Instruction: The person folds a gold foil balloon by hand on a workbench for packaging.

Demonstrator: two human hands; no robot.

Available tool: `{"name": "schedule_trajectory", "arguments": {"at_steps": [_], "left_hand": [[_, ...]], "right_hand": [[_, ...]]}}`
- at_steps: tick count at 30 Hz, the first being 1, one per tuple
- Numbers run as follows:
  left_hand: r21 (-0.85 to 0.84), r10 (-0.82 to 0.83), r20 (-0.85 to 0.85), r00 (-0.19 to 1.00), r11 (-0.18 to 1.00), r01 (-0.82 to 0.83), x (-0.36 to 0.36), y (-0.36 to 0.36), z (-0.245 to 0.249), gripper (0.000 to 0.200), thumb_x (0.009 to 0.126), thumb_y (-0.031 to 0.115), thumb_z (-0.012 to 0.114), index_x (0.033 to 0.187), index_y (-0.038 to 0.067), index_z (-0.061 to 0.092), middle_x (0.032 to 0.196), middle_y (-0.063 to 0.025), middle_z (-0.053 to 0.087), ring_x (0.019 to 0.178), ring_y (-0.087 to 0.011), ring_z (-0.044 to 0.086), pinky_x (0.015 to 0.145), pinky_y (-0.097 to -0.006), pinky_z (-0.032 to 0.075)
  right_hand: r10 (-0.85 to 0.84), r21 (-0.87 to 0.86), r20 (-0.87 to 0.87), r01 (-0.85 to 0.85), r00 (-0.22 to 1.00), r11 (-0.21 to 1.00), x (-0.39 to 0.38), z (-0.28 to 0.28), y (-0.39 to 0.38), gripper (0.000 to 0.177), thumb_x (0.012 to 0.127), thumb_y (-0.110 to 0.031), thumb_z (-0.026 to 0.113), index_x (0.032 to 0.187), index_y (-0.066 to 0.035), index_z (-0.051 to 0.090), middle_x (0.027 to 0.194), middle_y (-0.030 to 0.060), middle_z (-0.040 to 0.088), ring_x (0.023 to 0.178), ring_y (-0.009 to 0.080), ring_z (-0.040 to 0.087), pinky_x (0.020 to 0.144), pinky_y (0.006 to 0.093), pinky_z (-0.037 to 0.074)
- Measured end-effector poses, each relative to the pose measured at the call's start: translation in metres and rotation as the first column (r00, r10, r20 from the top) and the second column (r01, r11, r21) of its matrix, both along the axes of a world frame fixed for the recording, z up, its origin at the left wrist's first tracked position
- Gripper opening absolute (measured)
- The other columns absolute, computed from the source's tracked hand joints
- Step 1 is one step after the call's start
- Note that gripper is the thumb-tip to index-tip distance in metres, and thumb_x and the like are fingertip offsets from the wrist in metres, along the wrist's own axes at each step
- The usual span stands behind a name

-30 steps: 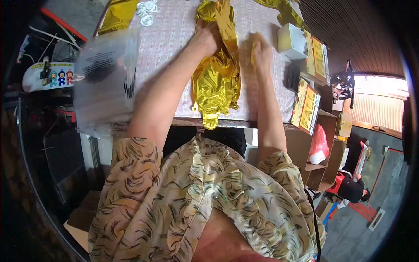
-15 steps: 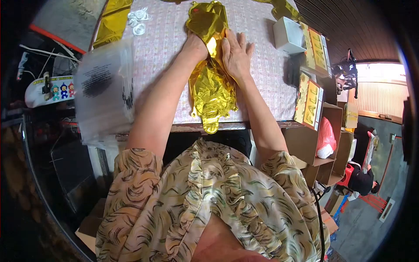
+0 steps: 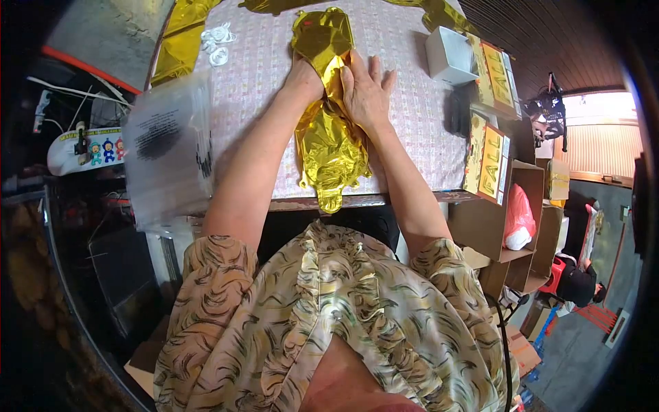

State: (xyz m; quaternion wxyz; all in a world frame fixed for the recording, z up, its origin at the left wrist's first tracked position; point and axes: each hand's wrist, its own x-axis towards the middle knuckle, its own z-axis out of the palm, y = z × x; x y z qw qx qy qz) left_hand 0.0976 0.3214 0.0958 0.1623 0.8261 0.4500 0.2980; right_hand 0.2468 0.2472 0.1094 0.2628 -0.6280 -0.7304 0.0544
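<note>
A shiny gold foil balloon [image 3: 333, 147], flat and creased, lies lengthwise on the table with its narrow tail over the near edge. Its far part is folded over near my hands. My left hand [image 3: 304, 82] reaches under the left side of that fold, and the foil hides its fingers. On the right side, my right hand [image 3: 368, 96] rests against the balloon, thumb and index finger touching the foil. Its other fingers are stretched apart over the tablecloth.
Clear plastic bags [image 3: 161, 147] hang over the table's left edge. White string coils [image 3: 217, 44] and more gold foil [image 3: 182, 48] lie at the far left. A white box [image 3: 449, 58] and printed FALL packages [image 3: 489, 158] line the right edge. Cardboard boxes [image 3: 480, 223] stand beyond; a person [image 3: 578, 281] sits farther off.
My right hand has shifted slightly left and inward against the foil, its index finger now closer to the fold. My left hand stays under the fold. The view has shifted slightly.
</note>
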Motion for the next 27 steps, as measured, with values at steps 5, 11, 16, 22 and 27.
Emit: {"name": "schedule_trajectory", "arguments": {"at_steps": [5, 11, 16, 22, 27], "left_hand": [[0.019, 0.044, 0.029, 0.999, 0.999, -0.045, -0.001, -0.006, 0.003, 0.06, 0.1, 0.031, 0.053, 0.157, 0.018, 0.038, 0.165, -0.0121, 0.032, 0.154, -0.0325, 0.025, 0.126, -0.0486, 0.018], [-0.062, 0.11, 0.066, 0.992, 0.992, -0.106, -0.001, -0.011, 0.001, 0.057, 0.098, 0.026, 0.059, 0.152, 0.015, 0.045, 0.16, -0.0155, 0.04, 0.149, -0.0353, 0.033, 0.122, -0.0442, 0.028], [0.06, 0.1, -0.098, 0.99, 0.994, -0.095, -0.005, -0.004, 0.0, 0.051, 0.099, 0.024, 0.057, 0.148, 0.014, 0.05, 0.159, -0.0163, 0.04, 0.148, -0.0369, 0.034, 0.122, -0.0448, 0.028], [-0.218, 0.058, -0.148, 0.987, 0.972, -0.089, -0.041, 0.056, -0.001, 0.031, 0.091, 0.021, 0.066, 0.118, 0.005, 0.073, 0.106, -0.0204, 0.075, 0.098, -0.0375, 0.072, 0.083, -0.0434, 0.058], [0.491, 0.229, 0.375, 0.898, 0.773, -0.402, -0.058, 0.069, 0.079, 0.018, 0.087, 0.014, 0.068, 0.102, 0.005, 0.072, 0.091, -0.0174, 0.071, 0.088, -0.0353, 0.07, 0.077, -0.0422, 0.056]], "right_hand": [[-0.012, -0.06, 0.062, 0.016, 0.998, 0.998, -0.001, -0.002, 0.001, 0.059, 0.109, -0.045, 0.026, 0.157, -0.011, 0.032, 0.16, 0.0103, 0.042, 0.151, 0.0439, 0.026, 0.12, 0.0695, 0.002], [-0.01, 0.005, 0.201, 0.01, 0.98, 1.0, -0.002, -0.009, 0.0, 0.059, 0.109, -0.045, 0.029, 0.157, -0.012, 0.037, 0.163, 0.007, 0.038, 0.152, 0.0421, 0.026, 0.119, 0.0698, 0.003], [-0.029, 0.045, 0.248, 0.018, 0.968, 0.999, -0.003, -0.013, 0.0, 0.058, 0.109, -0.045, 0.03, 0.155, -0.012, 0.04, 0.162, 0.0055, 0.039, 0.15, 0.0421, 0.029, 0.118, 0.0706, 0.007], [-0.068, 0.059, 0.335, 0.051, 0.94, 0.997, -0.007, -0.015, 0.001, 0.058, 0.109, -0.047, 0.03, 0.156, -0.014, 0.039, 0.163, 0.0031, 0.037, 0.15, 0.0398, 0.03, 0.118, 0.0702, 0.012], [-0.075, 0.051, 0.341, 0.062, 0.937, 0.997, -0.008, -0.014, 0.0, 0.061, 0.109, -0.05, 0.026, 0.158, -0.016, 0.036, 0.164, 0.0022, 0.036, 0.15, 0.0379, 0.03, 0.118, 0.0699, 0.011]]}}
